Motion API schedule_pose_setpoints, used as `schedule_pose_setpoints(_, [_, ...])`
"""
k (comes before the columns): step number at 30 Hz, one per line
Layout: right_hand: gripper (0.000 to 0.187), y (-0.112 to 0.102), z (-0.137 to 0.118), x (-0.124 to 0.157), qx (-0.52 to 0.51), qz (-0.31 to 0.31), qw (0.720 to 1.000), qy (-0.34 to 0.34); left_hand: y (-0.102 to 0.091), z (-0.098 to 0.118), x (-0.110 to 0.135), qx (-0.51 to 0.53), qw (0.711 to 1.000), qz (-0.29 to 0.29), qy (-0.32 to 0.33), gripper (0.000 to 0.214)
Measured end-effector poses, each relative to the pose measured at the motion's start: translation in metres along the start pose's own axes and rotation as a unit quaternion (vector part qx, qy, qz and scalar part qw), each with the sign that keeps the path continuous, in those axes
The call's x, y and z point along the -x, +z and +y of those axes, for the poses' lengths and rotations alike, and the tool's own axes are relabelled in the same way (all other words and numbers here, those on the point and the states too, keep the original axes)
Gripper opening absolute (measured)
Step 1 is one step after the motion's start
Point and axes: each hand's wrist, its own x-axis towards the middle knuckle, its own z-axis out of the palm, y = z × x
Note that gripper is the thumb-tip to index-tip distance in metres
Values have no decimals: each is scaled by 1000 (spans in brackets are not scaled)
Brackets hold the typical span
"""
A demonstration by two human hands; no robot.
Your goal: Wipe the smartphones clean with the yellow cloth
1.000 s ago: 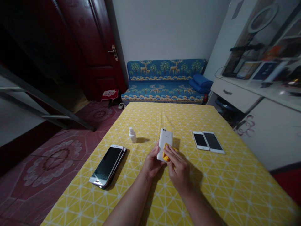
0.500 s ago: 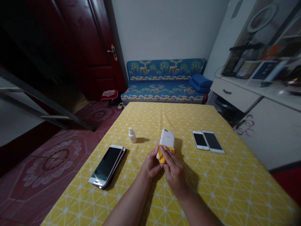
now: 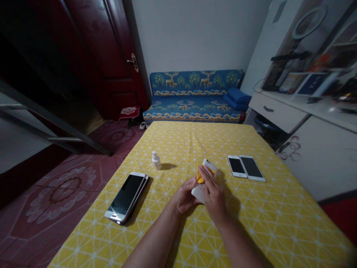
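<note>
A white smartphone (image 3: 198, 192) is held by my left hand (image 3: 184, 196), its back with the camera facing up and its top end tilted to the right. My right hand (image 3: 213, 193) presses a yellow cloth (image 3: 200, 175) against the phone's back. Much of the phone's middle is covered by the cloth and my right fingers. A small white spray bottle (image 3: 156, 160) stands upright on the table, left of and beyond my hands.
A stack of smartphones (image 3: 126, 197) lies at the table's left. Two white phones, a smaller one (image 3: 237, 166) and a larger one (image 3: 252, 168), lie side by side on the right. The table wears a yellow patterned cloth (image 3: 178, 141); a blue sofa (image 3: 195, 100) stands beyond.
The phone has turned, its top swinging right and towards me. The yellow cloth has moved from the phone's lower part up towards its camera end, under my right hand.
</note>
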Motion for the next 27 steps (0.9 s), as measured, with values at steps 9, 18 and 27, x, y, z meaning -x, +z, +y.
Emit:
schedule_pose_setpoints(9, [54,-4,12,-1,25,24,999,8,7,-2,1,-45,998,-49,13,37])
schedule_pose_setpoints(18, [52,-5,11,-3,47,56,996,50,9,-3,0,-64,995,-64,33,55])
schedule_pose_setpoints(27, [50,-9,17,-1,34,83,993,75,12,0,3,-41,998,-21,39,58])
